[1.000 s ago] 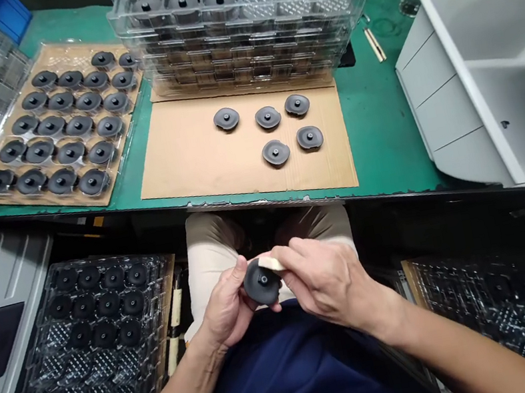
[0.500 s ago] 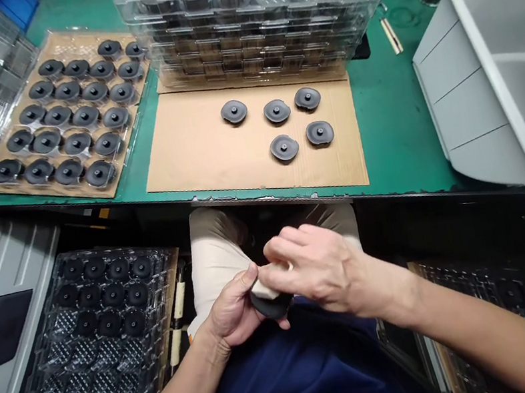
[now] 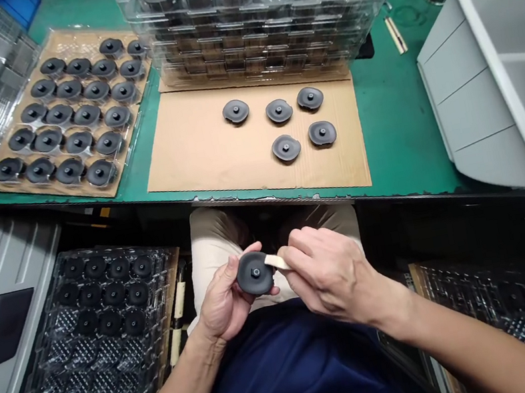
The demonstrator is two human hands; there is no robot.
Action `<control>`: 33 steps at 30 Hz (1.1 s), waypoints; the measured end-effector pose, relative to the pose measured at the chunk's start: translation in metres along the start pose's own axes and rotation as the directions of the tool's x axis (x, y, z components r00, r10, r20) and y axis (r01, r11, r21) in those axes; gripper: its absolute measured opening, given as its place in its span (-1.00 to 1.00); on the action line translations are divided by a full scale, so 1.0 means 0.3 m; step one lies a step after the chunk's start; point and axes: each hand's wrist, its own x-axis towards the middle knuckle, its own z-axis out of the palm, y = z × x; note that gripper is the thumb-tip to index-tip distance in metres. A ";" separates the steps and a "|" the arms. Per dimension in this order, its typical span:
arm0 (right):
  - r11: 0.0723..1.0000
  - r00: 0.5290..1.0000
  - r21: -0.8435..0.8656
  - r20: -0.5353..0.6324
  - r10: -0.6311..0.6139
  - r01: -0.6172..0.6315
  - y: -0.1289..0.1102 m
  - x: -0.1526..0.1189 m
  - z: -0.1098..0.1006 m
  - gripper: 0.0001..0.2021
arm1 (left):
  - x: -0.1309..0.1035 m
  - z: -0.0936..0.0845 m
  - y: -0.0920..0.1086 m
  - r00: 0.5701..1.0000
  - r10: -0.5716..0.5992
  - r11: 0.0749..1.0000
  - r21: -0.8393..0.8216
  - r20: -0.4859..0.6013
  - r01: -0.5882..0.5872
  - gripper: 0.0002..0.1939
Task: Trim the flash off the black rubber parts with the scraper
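Observation:
Over my lap, my left hand (image 3: 223, 303) grips a black round part (image 3: 254, 285) by its rim, its dished face and short central stem turned up towards me. My right hand (image 3: 330, 274) is closed around a cream-coloured strip (image 3: 277, 262); whether it is cloth or a tool's end I cannot tell. The strip's tip meets the part's right edge. Ahead on the table, several similar black parts (image 3: 279, 111) lie spread on a cardboard sheet (image 3: 200, 160).
A clear tray filled with black parts (image 3: 79, 142) sits at left on the green table (image 3: 400, 145). Stacked clear trays (image 3: 253, 29) stand behind the cardboard. To the right is a white bin (image 3: 468, 92). Another partly filled tray (image 3: 101, 347) lies low at my left.
The black part has turned so its stemmed face is up towards me. My right hand has shifted slightly right, and the cream strip now touches the part's right edge.

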 end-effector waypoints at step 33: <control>0.989 0.988 -0.049 0.069 -0.136 0.139 -0.044 0.084 -0.003 -0.93 | -0.001 -0.025 0.004 0.984 -0.094 0.991 -0.081 0.153 0.108 -0.57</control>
